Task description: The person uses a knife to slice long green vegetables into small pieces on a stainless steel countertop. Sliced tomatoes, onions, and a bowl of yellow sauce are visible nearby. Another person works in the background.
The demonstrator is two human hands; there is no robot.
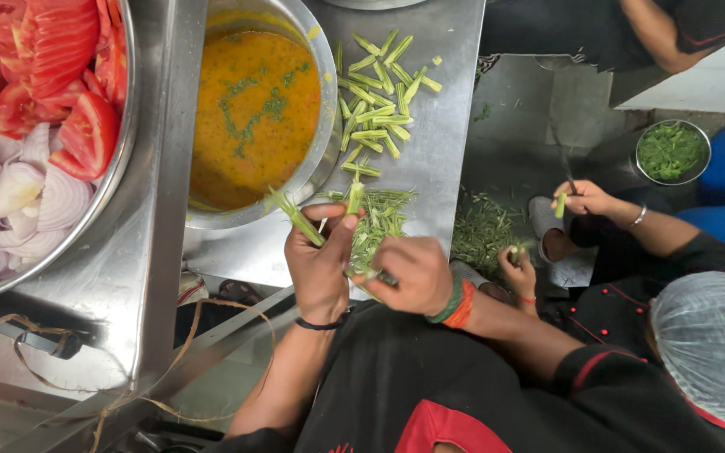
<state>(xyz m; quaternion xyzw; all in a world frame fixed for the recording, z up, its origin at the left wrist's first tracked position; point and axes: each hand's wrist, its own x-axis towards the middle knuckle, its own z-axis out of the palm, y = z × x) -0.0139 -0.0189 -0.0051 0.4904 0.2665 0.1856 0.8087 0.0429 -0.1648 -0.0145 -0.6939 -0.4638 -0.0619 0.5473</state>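
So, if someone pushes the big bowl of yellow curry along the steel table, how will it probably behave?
The curry bowl is filled nearly to its rim, so it is probably heavy and may slosh over. On the smooth steel table it would likely slide rather than tip. Cut green sticks beside it would get shoved along.

The bowl of tomato and onion slices (119, 126) is cut off by the left and top edges, the right hand (413, 273) hides most of its tool, the co-worker's hairnet (711, 340) covers the head, and the seated person's torso (631, 25) leaves the top edge.
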